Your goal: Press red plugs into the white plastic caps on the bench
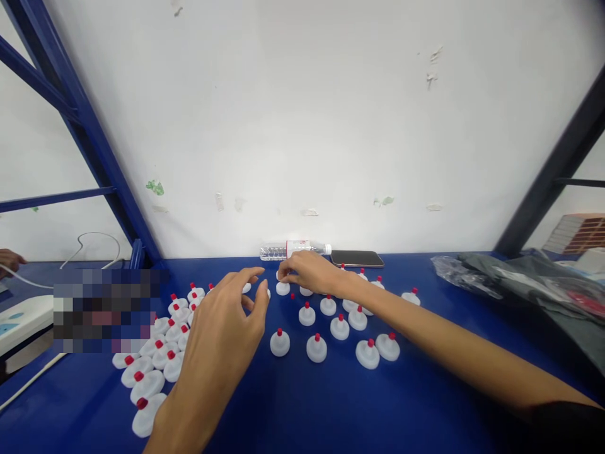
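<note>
Several round white pieces with red tips (316,348) stand scattered on the blue table (283,410), in the middle and to the right. More of them, packed close together (146,384), lie at the left. My left hand (231,315) hovers between the two groups, thumb and fingers apart, with a white piece partly visible behind its fingertips. My right hand (307,271) reaches to the back middle, its fingers bent down at a white piece (282,288); whether they grip it is hidden.
A clear water bottle (274,252) lies along the wall, beside a dark phone (357,258). Plastic bags and dark cloth (510,277) lie at the right. A white power strip (28,315) and another person's hand (10,260) are at the far left.
</note>
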Demonstrator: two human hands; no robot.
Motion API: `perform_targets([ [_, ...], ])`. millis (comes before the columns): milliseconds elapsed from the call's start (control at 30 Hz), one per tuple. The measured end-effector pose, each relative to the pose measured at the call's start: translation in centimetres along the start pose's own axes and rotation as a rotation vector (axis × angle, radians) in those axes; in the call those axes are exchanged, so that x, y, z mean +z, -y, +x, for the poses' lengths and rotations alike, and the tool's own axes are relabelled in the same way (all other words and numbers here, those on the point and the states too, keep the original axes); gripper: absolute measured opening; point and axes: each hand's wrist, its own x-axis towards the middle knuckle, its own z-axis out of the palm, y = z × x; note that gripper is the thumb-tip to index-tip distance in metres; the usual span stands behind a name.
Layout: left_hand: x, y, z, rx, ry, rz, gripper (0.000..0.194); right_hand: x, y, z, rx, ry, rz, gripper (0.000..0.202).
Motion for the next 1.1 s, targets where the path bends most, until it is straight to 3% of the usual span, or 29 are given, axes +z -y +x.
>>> perform_targets([
  [167, 0.0, 0.0, -0.1, -0.013, -0.008, -0.004, 0.034, -1.4, 0.2, -0.2, 0.022, -0.084, 0.142, 0.011],
  [233, 0.1, 0.2, -0.1, -0.018, -0.007, 0.001, 0.041, -2.6, 0.9, -0.4, 0.013, -0.1, 0.232, 0.007],
  [333, 0.2, 0.3, 0.0, -0.014, 0.018, 0.0, 0.056, -4.6, 2.5, -0.9, -0.054, -0.061, 0.434, 0.017],
  [467, 0.0, 0.1, 0.0, 0.02, 0.027, -0.053, 0.038, -6.1, 4.3, -1.3, -0.146, 0.005, 0.709, 0.024],
  [600, 0.0, 0.3, 0.1, -0.015, -0.018, 0.035, 0.042, -5.4, 3.6, -1.1, -0.028, -0.087, 0.368, 0.028],
  [700, 0.2, 0.6, 0.2, -0.031, -0.006, 0.125, 0.044, -3.7, 1.9, -0.8, 0.026, -0.013, 0.131, 0.016],
  [767, 0.3, 0.6, 0.3, -0.034, -0.001, 0.146, 0.044, -2.5, 0.8, -0.5, 0.01, 0.081, 0.101, 0.006],
  [933, 0.2, 0.4, 0.5, -0.04, 0.046, 0.169, 0.044, -0.4, -0.6, -0.3, -0.014, 0.161, 0.083, 0.02],
  [1100, 0.2, 0.6, 0.4, -0.031, 0.122, 0.193, 0.042, -2.1, 0.1, -0.5, -0.041, 0.12, 0.219, 0.012],
])
